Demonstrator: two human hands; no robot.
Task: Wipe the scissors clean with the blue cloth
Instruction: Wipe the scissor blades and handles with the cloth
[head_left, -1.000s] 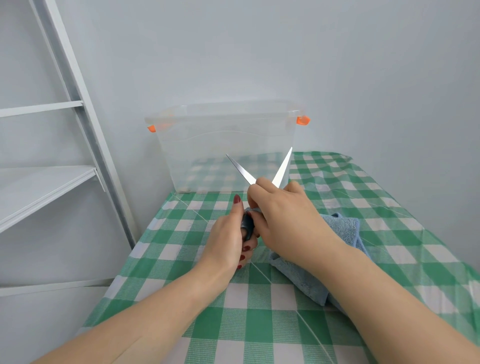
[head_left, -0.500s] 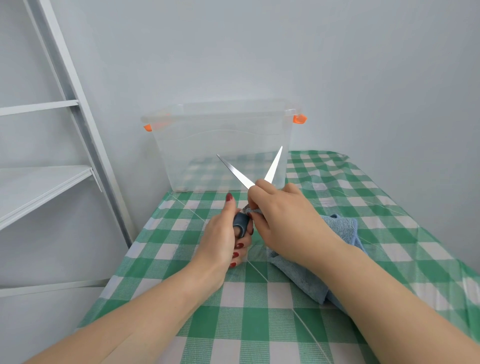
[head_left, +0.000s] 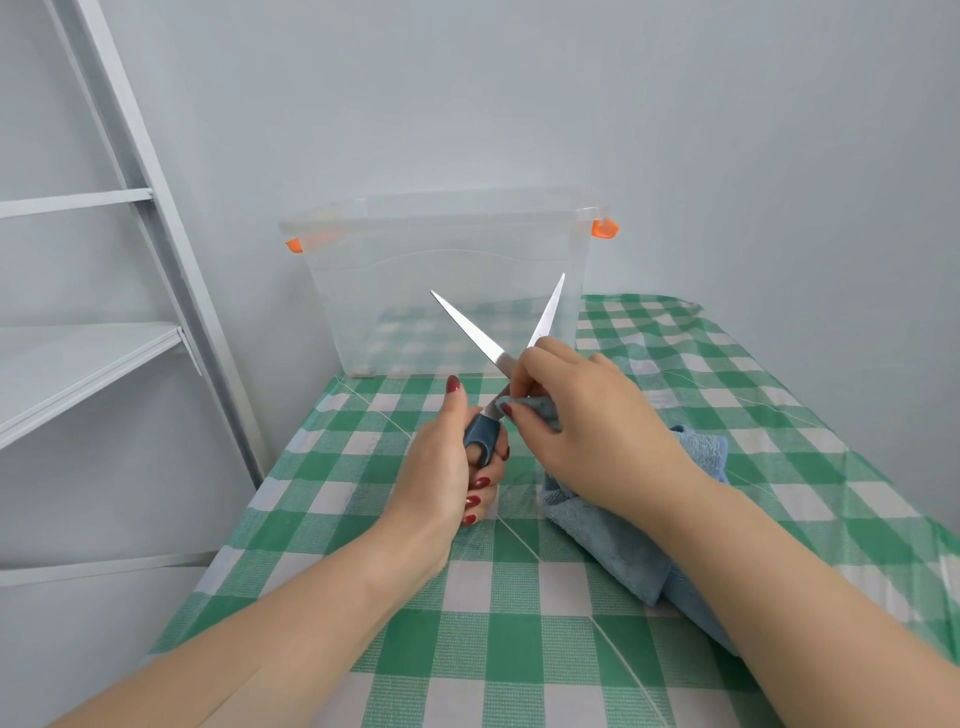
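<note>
- The scissors (head_left: 488, 349), blades spread in a V, are held above the desk (head_left: 519, 649) before a clear bin (head_left: 441, 280).
- Their blue-grey handle is gripped by the left hand (head_left: 441, 462).
- A fold of the blue cloth (head_left: 608, 545) is pinched against the blade base by the right hand (head_left: 587, 421), more exposed than half a second earlier.

- left hand (head_left: 441, 457) grips the scissors (head_left: 480, 345) by their blue handle, blades spread and pointing up
- right hand (head_left: 582, 415) pinches the blue cloth (head_left: 634, 540) near the pivot; clear bin (head_left: 447, 291) behind on checked tablecloth (head_left: 467, 649)
</note>
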